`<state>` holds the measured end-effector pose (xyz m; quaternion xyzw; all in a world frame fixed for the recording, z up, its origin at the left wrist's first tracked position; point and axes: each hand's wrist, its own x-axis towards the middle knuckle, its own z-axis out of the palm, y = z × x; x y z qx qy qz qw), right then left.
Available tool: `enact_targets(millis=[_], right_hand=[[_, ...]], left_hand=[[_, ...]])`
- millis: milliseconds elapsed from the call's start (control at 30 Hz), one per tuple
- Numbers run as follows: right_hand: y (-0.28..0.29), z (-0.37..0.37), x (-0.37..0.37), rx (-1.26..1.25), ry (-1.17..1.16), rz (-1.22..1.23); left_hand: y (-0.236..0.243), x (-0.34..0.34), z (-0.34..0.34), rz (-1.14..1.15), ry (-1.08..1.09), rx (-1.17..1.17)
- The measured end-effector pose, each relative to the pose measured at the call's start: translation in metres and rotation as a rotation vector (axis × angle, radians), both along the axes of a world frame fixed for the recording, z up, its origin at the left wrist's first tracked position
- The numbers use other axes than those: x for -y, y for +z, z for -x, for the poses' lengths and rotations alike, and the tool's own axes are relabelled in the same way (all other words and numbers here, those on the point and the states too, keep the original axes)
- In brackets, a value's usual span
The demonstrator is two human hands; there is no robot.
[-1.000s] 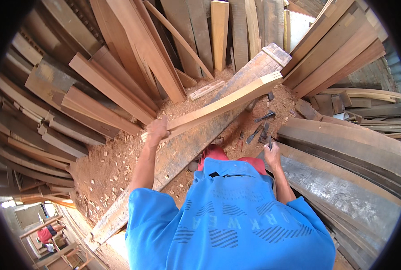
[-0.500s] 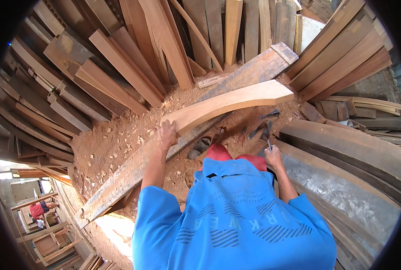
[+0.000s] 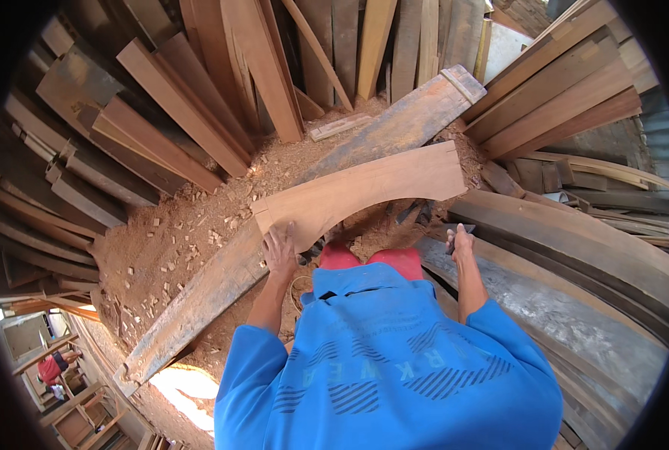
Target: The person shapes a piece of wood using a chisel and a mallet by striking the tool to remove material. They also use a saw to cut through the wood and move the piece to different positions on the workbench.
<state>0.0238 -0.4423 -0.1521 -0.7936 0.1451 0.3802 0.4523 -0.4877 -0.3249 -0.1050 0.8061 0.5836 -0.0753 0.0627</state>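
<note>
A curved wooden board (image 3: 372, 178), pale brown with a concave near edge, lies across a worn plank (image 3: 199, 315). Its broad face is in view. My left hand (image 3: 280, 251) rests on the board's near left corner, fingers stretched out and apart. To the right of the board, my right hand (image 3: 460, 241) is closed around a small dark tool (image 3: 467, 228); the fingers cover most of it, so its kind cannot be made out. Dark tools (image 3: 423, 214) lie on the ground under the board's right part, partly hidden.
Wood chips and sawdust (image 3: 169, 255) cover the ground. Upright timber planks (image 3: 263, 71) lean along the far side. Large curved slabs (image 3: 567, 300) lie close on my right. A person in red (image 3: 52, 369) is far off at the lower left.
The board has turned so its broad face shows more. My left hand has shifted down to its near corner and spread its fingers. My right hand has risen slightly with the tool.
</note>
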Motion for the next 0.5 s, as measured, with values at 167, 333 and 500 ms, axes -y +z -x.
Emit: enact_targets(millis=[167,333,500], right_hand=[[-0.035,-0.016,-0.036,-0.043,-0.139,-0.069],[-0.068,-0.012,-0.054,-0.041,-0.308,-0.022],[-0.095,-0.026,-0.046,-0.143,-0.447,-0.181]], left_hand=[[-0.006,-0.005,0.001,0.125,0.071,0.042],[-0.015,-0.028,0.007,0.300,0.135,0.020],[-0.014,-0.040,0.021,0.310,0.091,0.031]])
